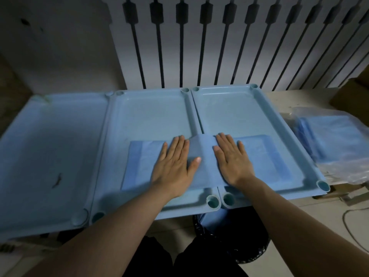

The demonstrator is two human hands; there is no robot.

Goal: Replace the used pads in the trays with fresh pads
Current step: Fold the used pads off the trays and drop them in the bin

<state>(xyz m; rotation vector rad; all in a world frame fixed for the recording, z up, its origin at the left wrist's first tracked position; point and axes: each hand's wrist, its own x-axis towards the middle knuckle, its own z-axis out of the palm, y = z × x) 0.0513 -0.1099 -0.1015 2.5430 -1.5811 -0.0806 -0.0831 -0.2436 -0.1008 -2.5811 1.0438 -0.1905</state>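
Observation:
Three light blue trays lie side by side: a left tray (50, 136), a middle tray (147, 112) and a right tray (229, 108). A folded blue pad (203, 156) lies across the near parts of the middle and right trays, humped over the rims between them. My left hand (173, 164) presses flat on the pad's left half in the middle tray. My right hand (231, 158) presses flat on its right half in the right tray. Both hands have straight fingers. The left tray shows a dark smear (57, 179).
A clear plastic bag with a stack of blue pads (327, 136) lies to the right of the trays. A black-lined bin (225, 234) stands under the table edge between my arms. A slotted white panel (219, 43) rises behind the trays; cardboard boxes (353, 96) sit at far right.

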